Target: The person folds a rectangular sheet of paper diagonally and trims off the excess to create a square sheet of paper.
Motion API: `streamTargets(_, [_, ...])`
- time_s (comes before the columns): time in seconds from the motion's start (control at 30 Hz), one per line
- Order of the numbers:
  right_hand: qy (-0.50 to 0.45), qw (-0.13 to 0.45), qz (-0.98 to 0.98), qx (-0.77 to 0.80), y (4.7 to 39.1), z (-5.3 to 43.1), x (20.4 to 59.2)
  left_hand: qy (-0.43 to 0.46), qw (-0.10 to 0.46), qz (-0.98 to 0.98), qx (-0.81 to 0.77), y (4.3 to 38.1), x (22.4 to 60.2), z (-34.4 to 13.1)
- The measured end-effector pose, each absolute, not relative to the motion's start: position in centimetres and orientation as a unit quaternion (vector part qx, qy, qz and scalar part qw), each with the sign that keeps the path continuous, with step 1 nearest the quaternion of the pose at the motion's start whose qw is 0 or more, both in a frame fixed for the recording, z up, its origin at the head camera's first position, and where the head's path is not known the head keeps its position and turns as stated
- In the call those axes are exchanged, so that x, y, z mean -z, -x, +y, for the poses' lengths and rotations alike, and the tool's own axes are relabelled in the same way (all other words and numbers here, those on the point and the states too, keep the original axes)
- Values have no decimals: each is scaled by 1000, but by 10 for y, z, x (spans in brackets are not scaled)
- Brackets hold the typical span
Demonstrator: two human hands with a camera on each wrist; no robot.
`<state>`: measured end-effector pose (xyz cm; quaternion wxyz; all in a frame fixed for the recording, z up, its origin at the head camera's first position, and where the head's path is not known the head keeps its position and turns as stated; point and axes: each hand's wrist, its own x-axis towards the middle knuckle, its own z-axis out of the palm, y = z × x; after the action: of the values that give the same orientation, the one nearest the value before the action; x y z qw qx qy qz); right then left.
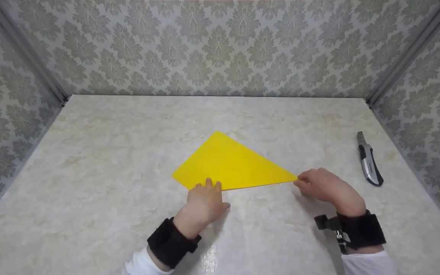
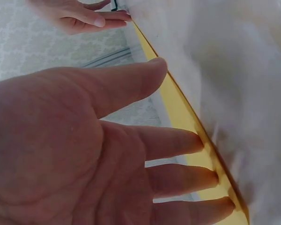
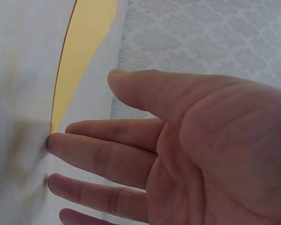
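Head view: a bright-yellow, kite-shaped sheet of paper (image 1: 231, 160) lies flat at mid-table on a cream, marbled tabletop (image 1: 109, 137).
Left hand (image 1: 206, 202): fingers straight and spread, fingertips resting on the paper's near edge; thumb out to the side, off the sheet.
Right hand (image 1: 325, 187): fingers extended, two fingertips at the paper's pointed right corner; the right wrist view shows the thumb apart from them, not pinching.
Cutter: a silver-and-black utility knife (image 1: 371, 162) lies on the right of the tabletop, beyond the right hand, apart from the paper.
Wrists: black fabric bands (image 1: 172, 242) on both.
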<state>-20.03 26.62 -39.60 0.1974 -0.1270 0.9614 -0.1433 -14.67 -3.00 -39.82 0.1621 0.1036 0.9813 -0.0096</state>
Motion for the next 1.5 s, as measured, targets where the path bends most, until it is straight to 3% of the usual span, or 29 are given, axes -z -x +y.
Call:
streamTargets(0.3, [136,194,962,135,200,267,397,-219,97,971,31,135,398,-13])
streamTargets(0.47, [140,192,961,140,199,267,397,-164,113,978,62,134,406,-7])
streamTargets(0.77, [152,183,960,146,199,266,395,-60,154,986,-15,132,404,-9])
streamTargets(1.07, [143,192,961,141,199,267,397,-71,96,993,5,130,400,-17])
streamTargets(1.3, [126,203,960,143,200,267,396,-94,117,989,15,134,396,-24])
streamTargets(1.5, [127,206,960,138,200,266,396,-81,69,992,65,133,398,-25])
